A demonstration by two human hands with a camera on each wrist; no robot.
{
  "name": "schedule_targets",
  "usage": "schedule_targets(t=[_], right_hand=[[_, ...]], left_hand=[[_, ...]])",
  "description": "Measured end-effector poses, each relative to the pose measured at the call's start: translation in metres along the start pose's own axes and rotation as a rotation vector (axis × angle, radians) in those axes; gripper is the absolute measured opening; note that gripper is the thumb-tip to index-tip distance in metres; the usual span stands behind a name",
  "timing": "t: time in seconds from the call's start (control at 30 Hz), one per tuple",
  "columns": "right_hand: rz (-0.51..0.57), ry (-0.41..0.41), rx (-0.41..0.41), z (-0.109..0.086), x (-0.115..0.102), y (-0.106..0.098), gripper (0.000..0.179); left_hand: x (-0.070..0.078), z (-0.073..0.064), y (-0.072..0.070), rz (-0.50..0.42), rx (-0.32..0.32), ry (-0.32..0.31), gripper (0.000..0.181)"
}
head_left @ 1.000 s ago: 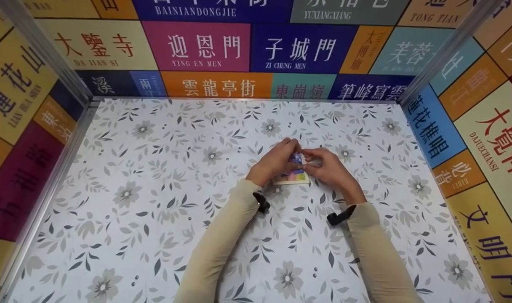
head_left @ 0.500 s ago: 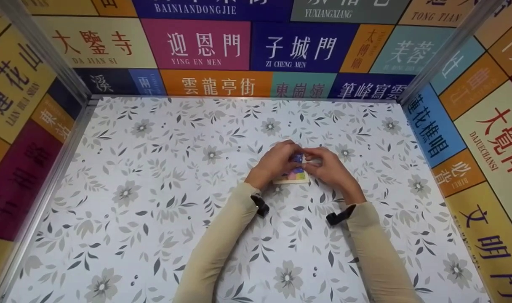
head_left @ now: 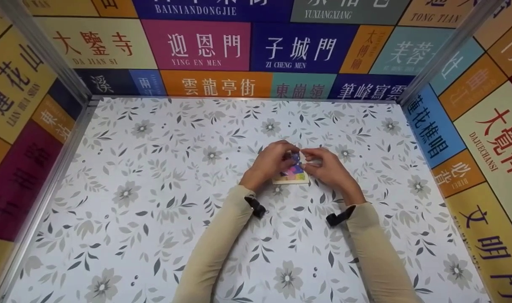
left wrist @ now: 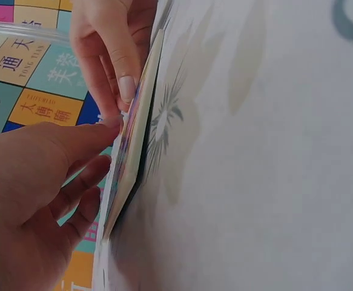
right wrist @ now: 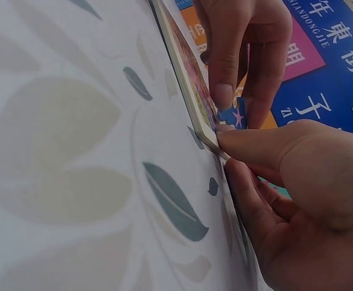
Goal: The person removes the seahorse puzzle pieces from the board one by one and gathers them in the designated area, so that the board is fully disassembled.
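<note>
A small flat puzzle board (head_left: 292, 177) with a colourful picture and a pale edge lies on the patterned tabletop, partly covered by both hands. My left hand (head_left: 269, 163) is over its left and upper part. In the right wrist view, the thumb and fingers of that hand pinch a small blue piece (right wrist: 237, 116) with a pink star, close over the board. My right hand (head_left: 326, 168) grips the board's right edge, the thumb (right wrist: 249, 142) on top and the other fingers along the side. Both hands' fingertips nearly meet near the board's upper right.
White tabletop (head_left: 176, 235) printed with grey flowers and leaves surrounds the board. Panels with large characters stand along the back (head_left: 197, 46), left and right (head_left: 487, 139). Each wrist wears a black strap mount (head_left: 340, 216).
My left hand has drawn slightly left and its fingers have shifted, so more of the board's picture shows. The right hand and the board have stayed nearly still.
</note>
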State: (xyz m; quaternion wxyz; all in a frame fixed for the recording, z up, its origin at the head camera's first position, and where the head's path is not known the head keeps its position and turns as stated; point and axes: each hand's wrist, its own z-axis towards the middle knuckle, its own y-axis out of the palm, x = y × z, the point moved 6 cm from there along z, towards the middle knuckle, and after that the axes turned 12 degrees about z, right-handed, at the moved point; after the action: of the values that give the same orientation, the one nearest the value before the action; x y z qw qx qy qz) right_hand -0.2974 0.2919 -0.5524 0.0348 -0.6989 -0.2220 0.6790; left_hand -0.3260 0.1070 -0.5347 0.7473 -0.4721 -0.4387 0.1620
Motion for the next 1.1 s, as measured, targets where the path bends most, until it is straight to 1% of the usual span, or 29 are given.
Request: schedule_targets(t=[0.07, 0.17, 0.3, 0.5, 0.67, 0.87, 1.0, 1.1], right_hand=[[0.004, 0.006, -0.004, 0.000, 0.000, 0.000, 0.058], [0.007, 0.014, -0.008, -0.001, 0.000, 0.001, 0.057], [0.004, 0.009, -0.017, -0.002, -0.001, 0.000, 0.056], [-0.045, -0.006, -0.028, 0.000, -0.001, 0.001, 0.056], [-0.045, 0.011, -0.028, 0.001, -0.001, 0.003, 0.056], [-0.042, 0.023, -0.019, 0.000, -0.001, 0.003, 0.057], [-0.041, 0.021, -0.017, 0.000, -0.001, 0.003, 0.056], [-0.052, 0.011, -0.015, -0.001, -0.002, 0.003, 0.056]], left_hand=[[-0.004, -0.002, -0.002, -0.017, 0.010, -0.010, 0.033], [-0.011, -0.006, -0.007, -0.065, 0.025, -0.022, 0.035], [-0.019, -0.011, -0.013, -0.113, 0.044, -0.021, 0.037], [-0.030, -0.019, -0.022, -0.146, 0.060, -0.025, 0.034], [-0.040, -0.029, -0.028, -0.143, 0.056, -0.047, 0.033], [-0.054, -0.040, -0.036, -0.136, 0.065, -0.077, 0.030], [-0.063, -0.046, -0.042, -0.138, 0.076, -0.089, 0.029], [-0.067, -0.050, -0.044, -0.131, 0.072, -0.103, 0.028]])
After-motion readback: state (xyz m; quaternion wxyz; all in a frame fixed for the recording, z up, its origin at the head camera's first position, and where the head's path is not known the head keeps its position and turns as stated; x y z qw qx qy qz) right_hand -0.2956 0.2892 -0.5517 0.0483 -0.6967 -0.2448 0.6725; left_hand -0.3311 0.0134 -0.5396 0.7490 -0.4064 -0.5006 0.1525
